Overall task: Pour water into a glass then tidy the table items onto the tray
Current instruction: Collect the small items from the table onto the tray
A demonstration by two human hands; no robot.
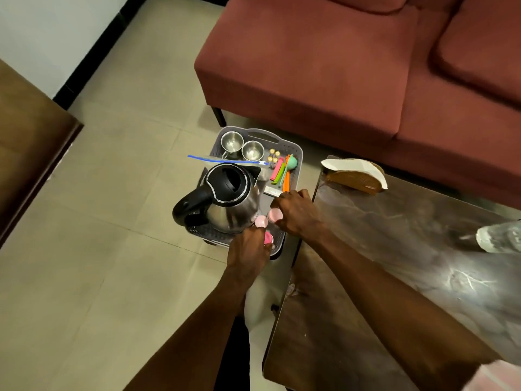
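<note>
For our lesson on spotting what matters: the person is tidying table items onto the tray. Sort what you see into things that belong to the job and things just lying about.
Belongs to the job:
grey tray
kettle
two steel cups
pink cups
coloured clips
left hand
right hand

Just lying about:
red sofa
napkin holder
crumpled plastic

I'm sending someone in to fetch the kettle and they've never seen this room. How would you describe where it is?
Start at the red sofa; on the floor in front of it, beside the dark marble-look table, sits a grey plastic tray. The kettle stands on the tray's near half. It is the biggest thing there: steel body, black lid and handle, unlike the two small steel cups behind it.
</note>
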